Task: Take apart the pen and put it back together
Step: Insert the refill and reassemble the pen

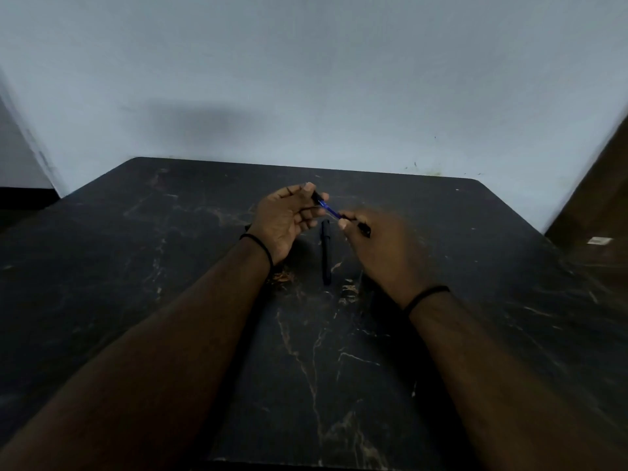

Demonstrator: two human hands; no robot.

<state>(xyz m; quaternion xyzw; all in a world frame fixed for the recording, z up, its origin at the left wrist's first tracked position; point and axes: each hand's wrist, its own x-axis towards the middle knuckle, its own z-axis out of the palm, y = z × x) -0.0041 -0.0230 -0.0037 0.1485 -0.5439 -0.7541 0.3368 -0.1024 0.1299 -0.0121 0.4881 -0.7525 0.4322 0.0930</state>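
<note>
Your left hand [289, 215] and right hand [373, 239] pinch opposite ends of the blue refill [329, 209]. The black barrel [326, 253] lies on the table [136, 266] directly below, pointing toward the far edge.

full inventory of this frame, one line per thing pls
pen part: 1, black, pinched in the left hand's fingertips, above the table
refill: 1, blue, spans the gap between the two hands
small piece: 1, black, in the right hand; blurred, kind unclear
pen barrel: 1, black, lying on the table below the hands
table: 1, black with pale veins
wall: 1, pale grey-blue, behind the table
wristbands: 2, black, one per wrist
left hand: 1, pinches the pen part
right hand: 1, blurred, pinches the refill's end
</note>
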